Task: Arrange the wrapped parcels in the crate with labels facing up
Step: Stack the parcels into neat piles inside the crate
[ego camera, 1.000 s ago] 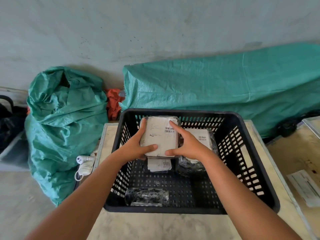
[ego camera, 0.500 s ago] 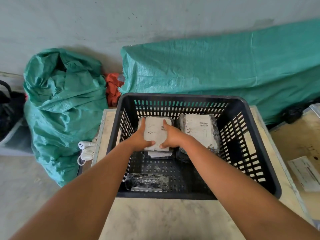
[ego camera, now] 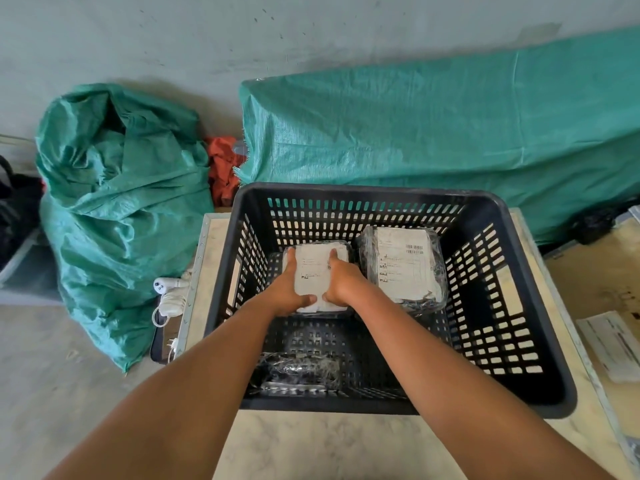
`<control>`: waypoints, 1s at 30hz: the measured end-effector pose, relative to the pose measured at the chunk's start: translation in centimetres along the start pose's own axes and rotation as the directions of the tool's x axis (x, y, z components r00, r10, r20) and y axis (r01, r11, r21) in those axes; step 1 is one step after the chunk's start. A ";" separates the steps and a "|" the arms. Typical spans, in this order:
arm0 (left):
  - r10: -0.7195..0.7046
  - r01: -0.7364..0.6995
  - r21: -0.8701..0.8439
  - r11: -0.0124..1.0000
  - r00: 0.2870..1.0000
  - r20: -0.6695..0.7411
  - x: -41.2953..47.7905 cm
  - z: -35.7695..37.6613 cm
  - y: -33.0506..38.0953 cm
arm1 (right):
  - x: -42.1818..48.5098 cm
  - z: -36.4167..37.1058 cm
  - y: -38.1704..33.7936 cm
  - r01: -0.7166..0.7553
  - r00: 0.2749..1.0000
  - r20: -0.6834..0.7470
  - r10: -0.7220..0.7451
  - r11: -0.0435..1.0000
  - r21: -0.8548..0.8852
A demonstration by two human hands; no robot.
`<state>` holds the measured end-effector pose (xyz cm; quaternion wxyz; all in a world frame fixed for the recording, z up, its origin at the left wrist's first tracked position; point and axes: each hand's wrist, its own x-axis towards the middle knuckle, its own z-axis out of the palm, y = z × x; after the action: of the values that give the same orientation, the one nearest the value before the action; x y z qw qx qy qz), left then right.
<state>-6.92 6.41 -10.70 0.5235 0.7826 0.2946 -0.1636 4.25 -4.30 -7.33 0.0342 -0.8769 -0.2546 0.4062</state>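
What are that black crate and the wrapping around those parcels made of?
The black crate looks like moulded plastic, matte, with slotted walls and rounded rim. The parcel under both hands and the parcel beside it seem wrapped in clear glossy film, crinkled and shiny at the edges, with paper labels on top.

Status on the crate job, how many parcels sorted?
Done: right parcel lies label up in the crate. In hand: left hand and right hand press a second parcel, label up, beside it. Left: near parcel shows no label.
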 end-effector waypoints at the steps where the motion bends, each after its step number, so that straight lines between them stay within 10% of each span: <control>1: 0.006 -0.006 0.015 1.000 1.000 -0.013 0.2 -0.1 0.0 | -0.1 0.1 0.1 0.003 1.000 -0.009 -0.003 1.000 0.011; 15: -0.105 0.137 0.237 0.962 0.984 -0.142 0.8 -0.2 2.0 | -1.4 0.0 0.5 0.066 0.984 -0.169 -0.062 0.998 0.019; 22: 0.118 -0.037 0.274 0.961 0.952 -0.283 -5.8 -2.3 4.4 | -3.8 -1.3 3.1 0.328 0.904 -0.320 -0.284 0.940 0.090; 30: 0.564 -0.414 0.384 0.825 0.632 -0.531 -16.4 -4.0 2.3 | -8.2 0.1 4.7 0.518 0.851 -0.241 -0.466 0.819 0.247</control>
<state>-18.34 4.66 1.78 0.3274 0.8954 0.2050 0.2214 1.70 -12.25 -2.97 0.2937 -0.7963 -0.4039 0.3414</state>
